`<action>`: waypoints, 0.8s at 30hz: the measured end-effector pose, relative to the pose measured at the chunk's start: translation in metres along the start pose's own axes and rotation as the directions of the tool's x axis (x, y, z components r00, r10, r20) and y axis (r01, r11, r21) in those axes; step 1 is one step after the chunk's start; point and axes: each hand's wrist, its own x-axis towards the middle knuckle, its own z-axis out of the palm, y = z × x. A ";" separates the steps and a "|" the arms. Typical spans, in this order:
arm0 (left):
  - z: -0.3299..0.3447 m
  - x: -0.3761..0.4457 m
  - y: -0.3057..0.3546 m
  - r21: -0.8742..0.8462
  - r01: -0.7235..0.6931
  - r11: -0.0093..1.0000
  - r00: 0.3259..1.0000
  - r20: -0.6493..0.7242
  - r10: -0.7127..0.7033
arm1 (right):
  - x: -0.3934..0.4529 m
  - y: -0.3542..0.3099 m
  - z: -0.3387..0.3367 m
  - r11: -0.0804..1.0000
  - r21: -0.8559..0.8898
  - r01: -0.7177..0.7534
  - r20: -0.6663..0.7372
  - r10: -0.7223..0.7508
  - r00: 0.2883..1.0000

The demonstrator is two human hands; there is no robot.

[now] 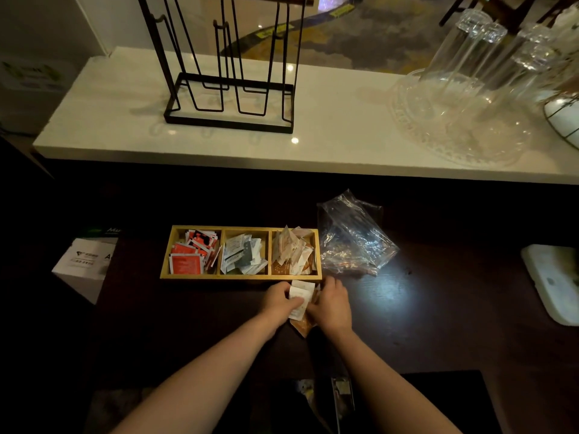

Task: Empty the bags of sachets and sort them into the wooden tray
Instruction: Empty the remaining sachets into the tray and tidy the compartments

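A wooden tray (241, 277) with three compartments lies on the dark table. Red sachets (188, 261) fill its left compartment, white and grey sachets (242, 256) the middle one, beige and brown sachets (293, 252) the right one. Just in front of the tray's right end, my left hand (279, 300) and my right hand (332, 303) together hold a small bunch of white and brown sachets (301, 303) between them. Empty clear plastic bags (354, 236) lie crumpled to the right of the tray.
A white counter (329, 120) runs behind the table, carrying a black wire rack (232, 98) and upturned glasses on a clear glass dish (463, 120). A white box (84, 261) stands at the left, a white tray-like object (554, 280) at the right edge.
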 end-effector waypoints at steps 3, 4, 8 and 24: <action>-0.003 0.002 -0.002 0.114 -0.038 0.993 0.998 -0.050 0.043 | 0.005 -0.002 -0.002 0.995 0.068 -0.076 0.042 0.073 0.996; -0.004 0.001 -0.003 0.144 -0.047 0.988 0.996 -0.063 0.057 | 0.007 -0.001 -0.003 0.992 0.082 -0.099 0.057 0.094 0.994; -0.009 -0.003 -0.008 0.181 -0.033 0.983 0.986 -0.154 0.061 | 0.015 0.006 -0.006 0.991 0.075 -0.107 0.117 0.098 0.988; -0.022 -0.024 0.006 -0.709 0.325 0.626 0.942 0.188 -0.277 | -0.027 -0.006 -0.016 0.933 0.161 0.322 -0.142 -0.301 0.943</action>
